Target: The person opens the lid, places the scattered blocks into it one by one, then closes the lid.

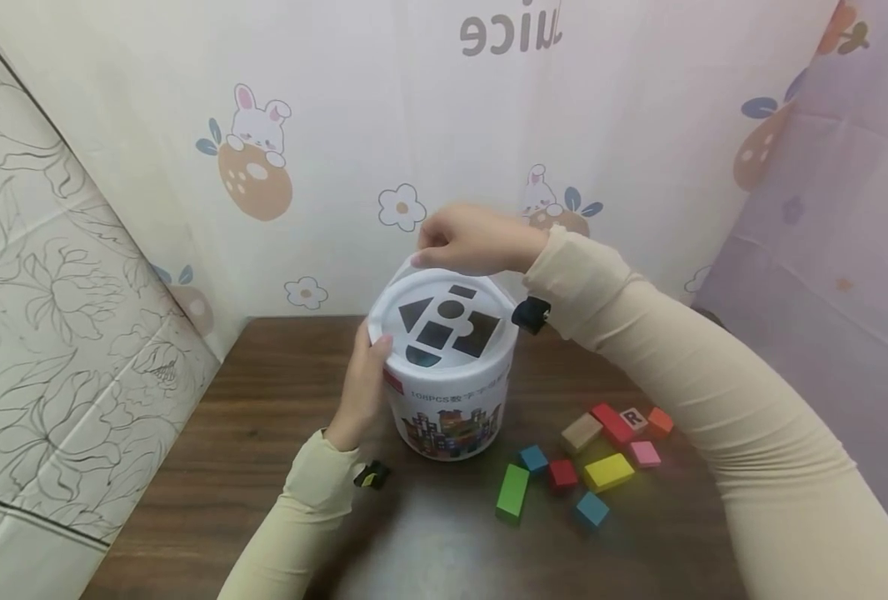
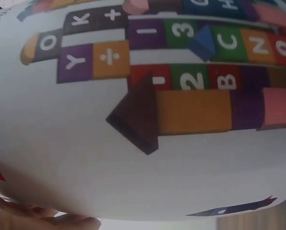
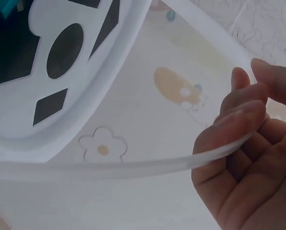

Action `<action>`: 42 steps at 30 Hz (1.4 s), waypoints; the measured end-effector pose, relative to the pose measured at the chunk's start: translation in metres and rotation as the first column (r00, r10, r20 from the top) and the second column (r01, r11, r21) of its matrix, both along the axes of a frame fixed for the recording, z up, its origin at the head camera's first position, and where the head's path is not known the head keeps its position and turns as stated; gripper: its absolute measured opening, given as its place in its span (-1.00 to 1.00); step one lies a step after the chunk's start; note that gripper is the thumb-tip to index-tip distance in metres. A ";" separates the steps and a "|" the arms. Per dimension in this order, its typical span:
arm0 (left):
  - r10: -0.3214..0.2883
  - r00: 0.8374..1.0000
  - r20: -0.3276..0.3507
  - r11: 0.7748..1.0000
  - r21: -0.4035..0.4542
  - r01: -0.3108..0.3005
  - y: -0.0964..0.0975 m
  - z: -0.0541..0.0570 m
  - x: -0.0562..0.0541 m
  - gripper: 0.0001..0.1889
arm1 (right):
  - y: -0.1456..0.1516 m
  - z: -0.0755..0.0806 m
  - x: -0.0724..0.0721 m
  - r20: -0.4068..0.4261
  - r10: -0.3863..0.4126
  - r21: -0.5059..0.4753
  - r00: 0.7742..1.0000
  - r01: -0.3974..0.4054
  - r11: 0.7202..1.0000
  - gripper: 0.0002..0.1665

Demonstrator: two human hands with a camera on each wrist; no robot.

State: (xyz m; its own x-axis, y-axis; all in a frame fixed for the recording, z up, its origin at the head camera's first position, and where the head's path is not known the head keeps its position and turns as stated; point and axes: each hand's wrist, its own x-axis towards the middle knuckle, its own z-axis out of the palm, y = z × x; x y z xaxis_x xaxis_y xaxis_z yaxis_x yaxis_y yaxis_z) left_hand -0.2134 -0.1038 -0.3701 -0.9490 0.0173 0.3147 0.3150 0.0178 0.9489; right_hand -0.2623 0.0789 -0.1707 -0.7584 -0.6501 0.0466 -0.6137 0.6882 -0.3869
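Note:
A white round toy-block bucket (image 1: pixel 444 392) stands upright on the table, its lid (image 1: pixel 414 304) pierced with shaped cut-outs. My left hand (image 1: pixel 361 383) holds the bucket's left side near the top, with the thumb at the lid's rim. In the left wrist view, fingers (image 2: pixel 61 221) show along the printed wall. Above the far side of the lid, my right hand (image 1: pixel 474 240) has its fingers curled round the thin white handle (image 3: pixel 176 164), which is raised. Through the cut-outs, the right wrist view shows a teal piece (image 3: pixel 3 13) inside.
Loose wooden blocks lie right of the bucket on the brown table (image 1: pixel 264 467): among them a green block (image 1: pixel 512 493), a yellow block (image 1: pixel 609 472), a pink block (image 1: pixel 646 454) and a letter block (image 1: pixel 634 419). A printed curtain (image 1: pixel 339 133) hangs behind the table.

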 end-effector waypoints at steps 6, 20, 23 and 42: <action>0.035 0.999 -0.021 0.999 -0.012 -0.035 -0.020 0.000 0.012 -0.42 | -0.019 -0.001 0.009 0.014 0.044 0.001 0.999 -0.044 0.999 -0.82; 0.079 0.996 -0.030 0.994 -0.072 -0.081 -0.050 -0.004 0.044 -0.44 | -0.046 -0.003 0.028 0.105 0.129 -0.017 0.986 -0.128 0.992 -0.84; 0.082 0.996 -0.030 0.993 -0.081 -0.084 -0.054 -0.006 0.047 -0.44 | -0.048 -0.005 0.031 0.123 0.135 -0.033 0.983 -0.132 0.991 -0.83; 0.077 0.991 -0.105 0.997 -0.011 -0.079 -0.052 -0.018 0.043 -0.45 | -0.029 -0.021 0.005 0.137 0.240 -0.122 0.961 -0.224 0.967 -0.81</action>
